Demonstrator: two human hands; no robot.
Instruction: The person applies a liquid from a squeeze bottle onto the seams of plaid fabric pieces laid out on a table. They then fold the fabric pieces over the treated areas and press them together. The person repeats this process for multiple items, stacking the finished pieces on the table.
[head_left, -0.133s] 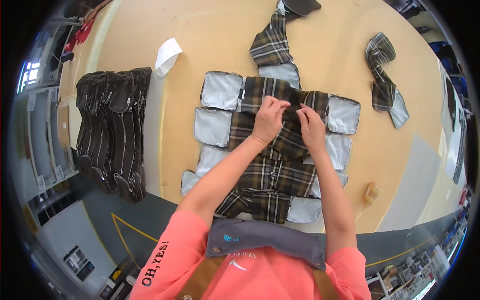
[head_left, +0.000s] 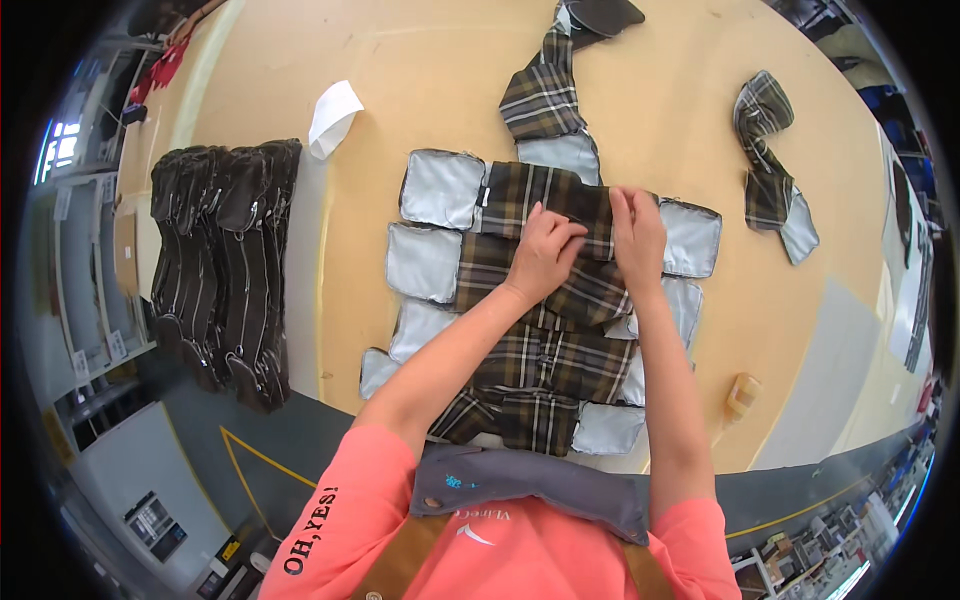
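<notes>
Several plaid fabric pieces [head_left: 590, 365] in brown, black and white overlap in a column on the table, with pale grey lining squares [head_left: 440, 190] at their ends. My left hand [head_left: 545, 248] rests over the topmost plaid piece [head_left: 530, 190], its fingers curled and closed; whether cloth is pinched in them is hidden. At the right part of that same piece, my right hand [head_left: 638, 235] has its fingers and thumb together on the cloth, near another lining square [head_left: 690, 238].
Dark zippered pieces [head_left: 225, 270] lie stacked at the table's left edge. White paper [head_left: 333, 118] is behind them. More plaid pieces lie at the far middle [head_left: 545, 100] and far right [head_left: 768, 200]. A small yellowish block [head_left: 741, 397] sits at right.
My right hand has moved right and toward the upper edge of the topmost piece. My left hand has come slightly nearer, and the dark cloth between the hands now lies flatter.
</notes>
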